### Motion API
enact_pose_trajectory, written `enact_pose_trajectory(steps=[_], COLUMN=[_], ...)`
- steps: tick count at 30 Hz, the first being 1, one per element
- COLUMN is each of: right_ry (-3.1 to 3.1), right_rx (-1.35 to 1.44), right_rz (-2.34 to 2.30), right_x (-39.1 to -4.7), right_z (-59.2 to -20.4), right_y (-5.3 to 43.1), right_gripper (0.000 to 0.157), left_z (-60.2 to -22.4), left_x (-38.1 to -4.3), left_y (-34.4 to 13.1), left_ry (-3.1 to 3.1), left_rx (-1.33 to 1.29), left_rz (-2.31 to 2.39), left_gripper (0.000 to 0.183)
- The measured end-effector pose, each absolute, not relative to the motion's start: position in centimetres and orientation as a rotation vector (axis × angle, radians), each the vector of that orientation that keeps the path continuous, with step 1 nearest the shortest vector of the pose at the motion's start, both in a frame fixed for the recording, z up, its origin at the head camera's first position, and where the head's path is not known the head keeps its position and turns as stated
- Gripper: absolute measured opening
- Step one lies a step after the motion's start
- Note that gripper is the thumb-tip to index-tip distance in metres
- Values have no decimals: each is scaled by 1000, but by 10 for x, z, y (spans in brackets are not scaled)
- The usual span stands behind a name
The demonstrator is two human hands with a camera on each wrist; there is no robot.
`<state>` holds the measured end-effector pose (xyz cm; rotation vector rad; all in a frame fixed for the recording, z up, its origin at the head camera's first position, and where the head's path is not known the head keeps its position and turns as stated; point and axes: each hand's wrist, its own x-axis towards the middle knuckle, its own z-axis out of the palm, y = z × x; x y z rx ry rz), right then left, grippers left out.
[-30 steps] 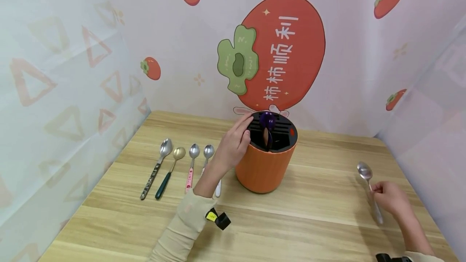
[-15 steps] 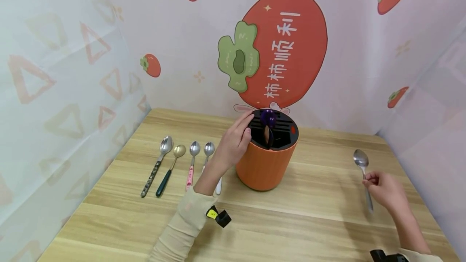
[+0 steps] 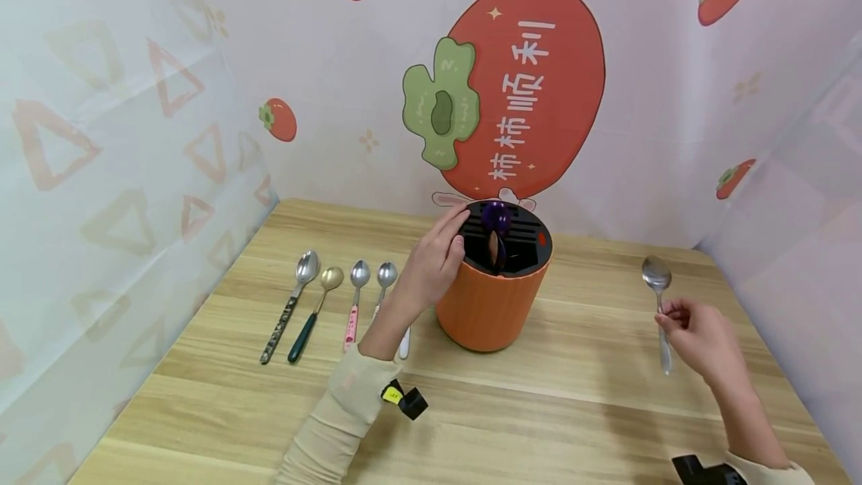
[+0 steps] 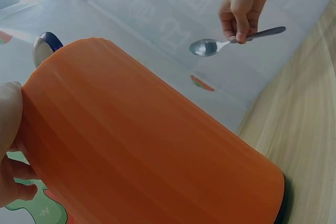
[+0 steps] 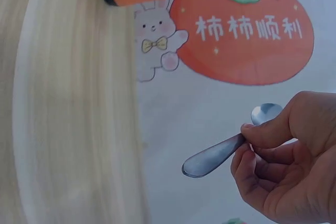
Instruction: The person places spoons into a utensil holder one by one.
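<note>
My right hand (image 3: 703,339) pinches a metal spoon (image 3: 656,273) by its handle between thumb and fingers, raised over the right side of the table. In the right wrist view the spoon's plain handle (image 5: 212,158) sticks out past the thumb. My left hand (image 3: 431,264) rests against the left side of an orange utensil holder (image 3: 488,316), its extended fingers on the black top's rim. Purple, shiny utensils (image 3: 497,219) stand in the holder's slotted top. The left wrist view shows the holder's orange wall (image 4: 136,129) up close and one rounded utensil head (image 4: 44,48) above the rim.
Several spoons lie in a row at the left: one with a dark patterned handle (image 3: 279,329), one with a green handle (image 3: 303,337), one with a pink handle (image 3: 352,326). My left arm partly hides others, including a white handle (image 3: 404,344). Printed cloth walls enclose the wooden table (image 3: 525,425).
My right hand has moved left and toward the back with the spoon, away from the right wall. The left hand stays on the holder.
</note>
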<state>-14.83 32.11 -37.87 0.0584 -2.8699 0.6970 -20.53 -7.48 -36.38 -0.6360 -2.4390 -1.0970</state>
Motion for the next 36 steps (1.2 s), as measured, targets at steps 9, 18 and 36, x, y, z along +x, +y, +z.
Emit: enact_pose_trajectory(steps=[9, 18, 36], right_ry=[-2793, -2701, -2512], right_rx=[90, 137, 178], right_rz=[773, 827, 997], right_x=[-144, -145, -155], right_z=[-361, -345, -322], right_y=[292, 268, 221], right_gripper=[14, 12, 12], left_z=[-363, -363, -363], left_x=[-205, -204, -205], left_y=[-75, -75, -74], left_ry=[-2443, -2444, -2426], left_rx=[-640, -651, -649], left_rz=[-1097, -1094, -1097], left_gripper=[52, 53, 53])
